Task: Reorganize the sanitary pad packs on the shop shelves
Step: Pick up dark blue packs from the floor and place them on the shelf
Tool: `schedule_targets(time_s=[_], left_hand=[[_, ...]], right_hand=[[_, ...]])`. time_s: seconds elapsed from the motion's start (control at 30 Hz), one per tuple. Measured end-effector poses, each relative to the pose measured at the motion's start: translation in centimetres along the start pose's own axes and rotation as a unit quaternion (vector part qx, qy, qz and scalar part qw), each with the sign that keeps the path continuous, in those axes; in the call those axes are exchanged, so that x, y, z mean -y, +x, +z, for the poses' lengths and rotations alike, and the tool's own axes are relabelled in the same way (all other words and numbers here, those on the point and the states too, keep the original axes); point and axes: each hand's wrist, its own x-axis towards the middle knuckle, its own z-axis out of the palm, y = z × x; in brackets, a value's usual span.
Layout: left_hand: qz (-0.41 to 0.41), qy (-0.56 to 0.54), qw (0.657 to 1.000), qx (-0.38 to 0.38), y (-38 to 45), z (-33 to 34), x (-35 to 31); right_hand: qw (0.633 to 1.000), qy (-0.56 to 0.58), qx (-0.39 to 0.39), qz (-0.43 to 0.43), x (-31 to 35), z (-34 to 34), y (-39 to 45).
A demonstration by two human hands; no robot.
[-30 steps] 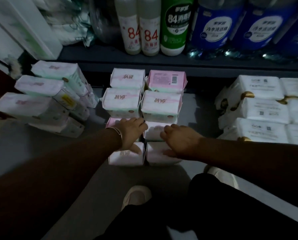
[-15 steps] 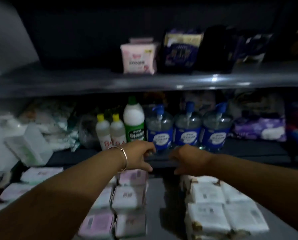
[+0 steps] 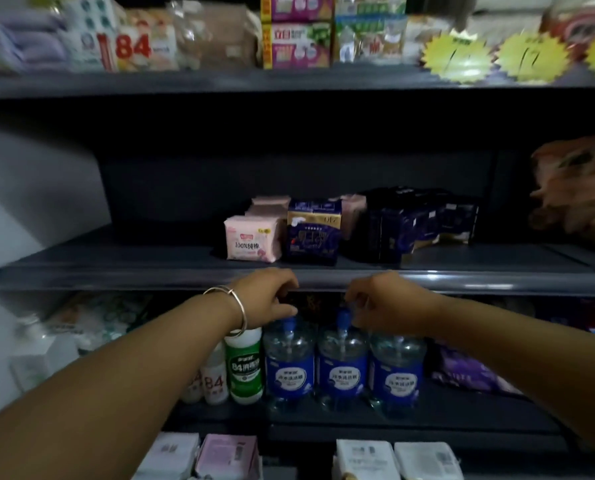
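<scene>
Both my hands hang in the air just below the front edge of the middle shelf (image 3: 116, 271). My left hand (image 3: 268, 294), with a metal bangle on the wrist, has loosely curled fingers and holds nothing. My right hand (image 3: 382, 299) is likewise loosely curled and holds nothing. On the middle shelf stand a pink pad pack (image 3: 253, 242), a dark blue and gold pad pack (image 3: 313, 233) beside it, more pink packs behind, and a row of dark packs (image 3: 424, 225) to the right. White and pink pad packs (image 3: 227, 457) lie at the bottom, with white packs (image 3: 396, 460) to their right.
Below the hands stand three blue-labelled clear bottles (image 3: 343, 368), a green-labelled white bottle (image 3: 244, 367) and small "84" bottles (image 3: 214, 382). The top shelf (image 3: 220, 81) carries assorted packs and yellow price stars (image 3: 457, 57). A purple pack (image 3: 465, 372) lies at the right. The middle shelf's left half is bare.
My view has risen from the low stacks of pad packs up to the middle shelf. Both hands left the packs and rose with it, holding nothing.
</scene>
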Motion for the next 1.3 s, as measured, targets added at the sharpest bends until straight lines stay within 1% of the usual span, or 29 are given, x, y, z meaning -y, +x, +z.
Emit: schedule_targets(time_s=[0.13, 0.2, 0.33, 0.43, 0.53, 0.6, 0.67, 0.8, 0.9, 1.0, 1.07, 1.17, 1.3], left_hand=[[-0.002, -0.006, 0.998, -0.055, 0.6, -1.9, -0.5], [-0.003, 0.002, 0.997, -0.072, 1.2, -2.6, -0.6], [-0.015, 0.087, 0.991, -0.096, 4.0, -3.4, -0.9], [-0.028, 0.146, 0.982, -0.117, 7.5, -3.4, -1.6], [-0.041, 0.175, 0.979, -0.096, 11.5, -4.0, -2.5], [-0.05, 0.203, 0.976, -0.062, 14.0, -4.6, -3.0], [-0.06, 0.221, 0.973, -0.02, 16.2, -5.3, -3.2], [-0.075, 0.231, 0.968, 0.063, 19.4, -6.0, -3.1], [-0.078, 0.235, 0.963, 0.108, 21.1, -6.0, -2.8], [-0.095, 0.218, 0.958, 0.159, 22.5, -5.7, -2.3], [-0.094, 0.223, 0.956, 0.166, 23.0, -5.5, -2.2], [-0.077, 0.244, 0.956, 0.142, 23.3, -5.4, -2.6], [-0.074, 0.23, 0.964, 0.109, 23.3, -5.1, -2.6]], right_hand=[[0.999, -0.012, -0.036, 0.004, -0.2, -2.4, -0.1], [0.999, -0.01, -0.04, 0.019, -0.5, -3.0, 0.2], [0.997, -0.027, -0.056, 0.049, -2.7, -3.1, 1.6], [0.986, -0.029, -0.136, 0.094, -5.8, -3.0, 2.7], [0.964, -0.039, -0.203, 0.166, -8.9, -3.8, 4.0], [0.954, 0.006, -0.222, 0.201, -10.4, -4.6, 5.1], [0.951, 0.05, -0.214, 0.215, -11.5, -5.1, 6.4], [0.96, 0.088, -0.162, 0.21, -12.1, -5.6, 9.4], [0.961, 0.097, -0.147, 0.215, -12.1, -5.8, 11.9], [0.966, 0.073, -0.123, 0.217, -11.7, -5.8, 14.2], [0.971, 0.045, -0.098, 0.214, -11.6, -5.6, 15.4], [0.98, 0.017, -0.063, 0.188, -12.0, -5.5, 16.4], [0.988, -0.011, -0.062, 0.139, -12.8, -6.0, 16.4]])
